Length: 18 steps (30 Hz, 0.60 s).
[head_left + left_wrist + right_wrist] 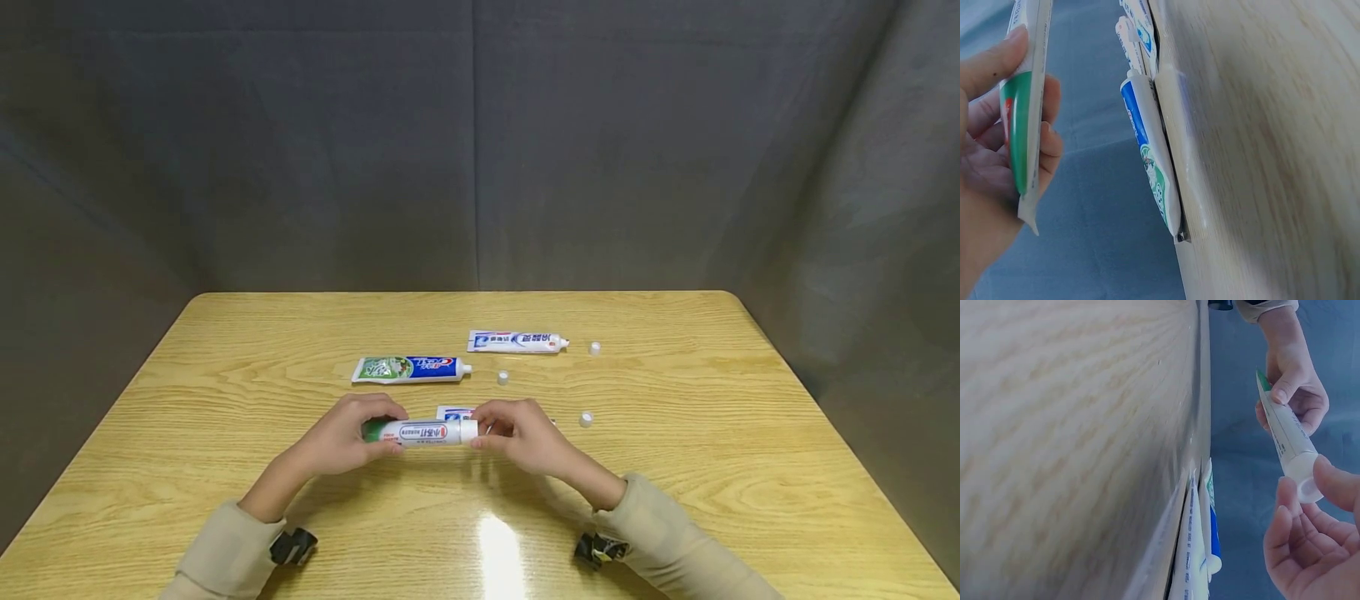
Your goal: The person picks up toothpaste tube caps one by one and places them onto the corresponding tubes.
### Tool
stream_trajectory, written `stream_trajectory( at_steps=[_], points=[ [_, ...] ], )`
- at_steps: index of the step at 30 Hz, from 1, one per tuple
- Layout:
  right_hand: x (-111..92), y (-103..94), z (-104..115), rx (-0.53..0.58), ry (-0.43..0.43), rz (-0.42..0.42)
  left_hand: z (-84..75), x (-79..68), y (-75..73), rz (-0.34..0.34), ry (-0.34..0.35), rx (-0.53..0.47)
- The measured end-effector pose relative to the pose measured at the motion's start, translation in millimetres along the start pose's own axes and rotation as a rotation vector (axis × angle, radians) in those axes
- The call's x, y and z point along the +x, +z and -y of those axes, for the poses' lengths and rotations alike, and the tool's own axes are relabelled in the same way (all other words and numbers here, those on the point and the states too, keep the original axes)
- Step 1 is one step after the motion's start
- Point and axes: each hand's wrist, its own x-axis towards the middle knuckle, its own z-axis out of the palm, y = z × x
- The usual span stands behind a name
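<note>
My left hand [352, 435] grips a white and green toothpaste tube [423, 432] by its green tail end, thumb on one side and fingers on the other. The tube is held level above the table, its cap end to the right. At that end is a wide white cap [468, 431]; my right hand [525, 435] has thumb and fingertips at its rim, pinching it. In the right wrist view the cap [1305, 478] sits on the tube between thumb and index finger. Behind the hands lies another toothpaste tube [452, 413], mostly hidden by the right hand and the held tube.
Farther back on the wooden table [225, 367] lie a green and blue toothpaste tube [411, 369] and a white and purple one [517, 342], both uncapped. Small white caps stand to their right: a near cap [586, 419], a middle cap [502, 377] and a far cap [595, 347].
</note>
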Motion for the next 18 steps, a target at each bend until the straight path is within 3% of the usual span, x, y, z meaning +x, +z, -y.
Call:
stream_trajectory(
  at_steps=[5, 18],
  points=[
    [0.1, 0.7, -2.5, 0.066, 0.065, 0.001, -0.9, 1.0, 0.7, 0.004, -0.011, 0.015],
    [-1.6, 0.2, -1.7, 0.101, 0.121, 0.007, -0.3, 1.1, 1.9, 0.035, -0.062, 0.021]
  ],
)
